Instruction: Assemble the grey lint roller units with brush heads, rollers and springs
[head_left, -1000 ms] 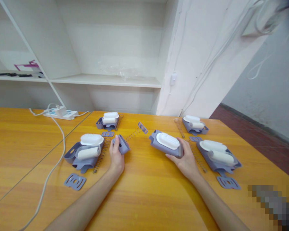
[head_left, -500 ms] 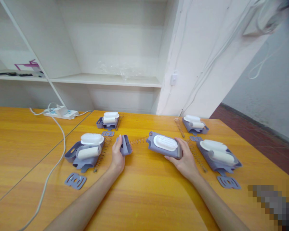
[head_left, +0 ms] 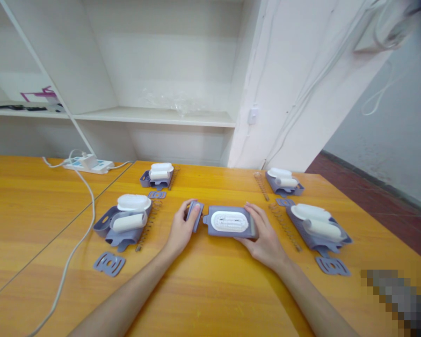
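Note:
My right hand (head_left: 264, 236) grips the right end of a grey-purple plastic housing (head_left: 228, 209) with a white oval brush-like insert (head_left: 229, 221) facing up. In my left hand (head_left: 184, 222) is a small grey-purple end cap (head_left: 195, 216), pinched between thumb and fingers. A narrow gap separates the cap from the housing's tabbed left end. No spring shows in that gap now. Beside my left forearm lies a coil spring (head_left: 149, 227), next to a similar housing set (head_left: 121, 241). Another coil spring (head_left: 286, 227) lies to the right of my right hand, near a further set (head_left: 310, 234).
Two more part sets, one at the back left (head_left: 161, 177) and one at the back right (head_left: 284, 182), stand on the wooden table (head_left: 210, 299). Flat slotted plates (head_left: 109, 264) lie by the sets. A white cable (head_left: 75, 252) runs from a power strip (head_left: 89, 164) across the left side.
My hands have come together, bringing the end cap close to the housing. The spring stretched between them is no longer visible. The housing has turned level, its insert facing me more.

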`<state>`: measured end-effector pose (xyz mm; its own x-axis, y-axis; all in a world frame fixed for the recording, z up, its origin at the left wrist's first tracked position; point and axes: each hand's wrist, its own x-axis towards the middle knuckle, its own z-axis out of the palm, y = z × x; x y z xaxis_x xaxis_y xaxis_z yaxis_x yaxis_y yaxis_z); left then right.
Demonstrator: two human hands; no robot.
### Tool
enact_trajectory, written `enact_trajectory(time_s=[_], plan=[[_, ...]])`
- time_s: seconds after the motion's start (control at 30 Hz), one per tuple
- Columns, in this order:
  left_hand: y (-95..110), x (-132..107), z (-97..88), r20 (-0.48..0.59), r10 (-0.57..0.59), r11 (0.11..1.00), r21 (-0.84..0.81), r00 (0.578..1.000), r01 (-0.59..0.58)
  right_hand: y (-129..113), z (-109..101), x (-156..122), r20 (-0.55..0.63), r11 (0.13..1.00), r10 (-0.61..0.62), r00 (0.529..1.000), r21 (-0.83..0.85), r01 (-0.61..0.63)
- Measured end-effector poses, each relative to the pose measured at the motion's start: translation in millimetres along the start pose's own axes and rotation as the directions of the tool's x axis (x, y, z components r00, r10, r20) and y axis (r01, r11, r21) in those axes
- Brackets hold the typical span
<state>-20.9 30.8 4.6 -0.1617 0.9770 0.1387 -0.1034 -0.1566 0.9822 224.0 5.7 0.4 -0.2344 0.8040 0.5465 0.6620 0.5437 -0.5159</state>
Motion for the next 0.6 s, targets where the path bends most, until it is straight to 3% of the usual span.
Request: enact_trajectory(time_s=[0.2,0.4,0.6], plan=[[-3.8,-4.5,1.8,0.078,-0.083,0.996,0.030,0.993,0.081,-1.1,0.1,0.1,-0.018,1.000,0.021,1.000,0.000,-0.021],[-0.6,-7.2,0.8,0.128,0.062,0.963,0.251,0.990,-0.092,-3.0,3.1,-0.6,0.019,1.000,-0.002,1.000,-0.014,0.002],[1.2,-6.9,-0.8,0.122,0.032,0.967,0.248,0.992,-0.062,-6.2,6.8,-2.0,0.024,0.998,-0.029,0.999,-0.055,0.031]])
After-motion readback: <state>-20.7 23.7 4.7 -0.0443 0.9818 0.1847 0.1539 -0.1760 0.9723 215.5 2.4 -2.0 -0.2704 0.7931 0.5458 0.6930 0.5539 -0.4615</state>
